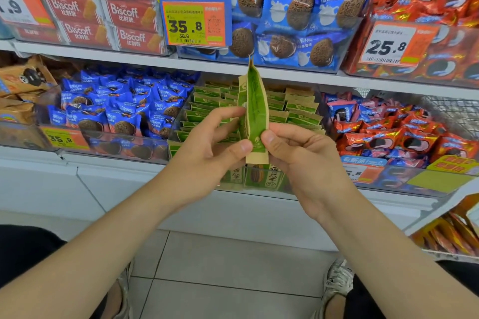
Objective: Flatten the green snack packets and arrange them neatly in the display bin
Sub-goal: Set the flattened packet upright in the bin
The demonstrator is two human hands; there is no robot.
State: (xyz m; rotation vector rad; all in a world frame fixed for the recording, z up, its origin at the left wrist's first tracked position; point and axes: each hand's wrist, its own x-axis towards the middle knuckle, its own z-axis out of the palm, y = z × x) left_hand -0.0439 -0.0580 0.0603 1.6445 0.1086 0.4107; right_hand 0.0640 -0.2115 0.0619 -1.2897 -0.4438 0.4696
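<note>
Both hands hold a small upright bunch of green snack packets [254, 109] with tan edges, seen edge-on in front of the lower shelf. My left hand [207, 155] pinches the bunch from the left, thumb near its bottom. My right hand [298, 155] pinches its lower right side with the thumb on the front. Behind them stands the clear display bin [261, 185], where several more green packets [293, 111] stand in rows. The bin's middle is hidden by my hands.
Bins of blue cookie packets [121, 109] sit left of the green bin and red ones [394, 134] to the right. The upper shelf [129, 55] carries Biscoff boxes [103, 21], blue packs and price tags [193, 23]. A wire basket [451, 230] stands at the right. Tiled floor below.
</note>
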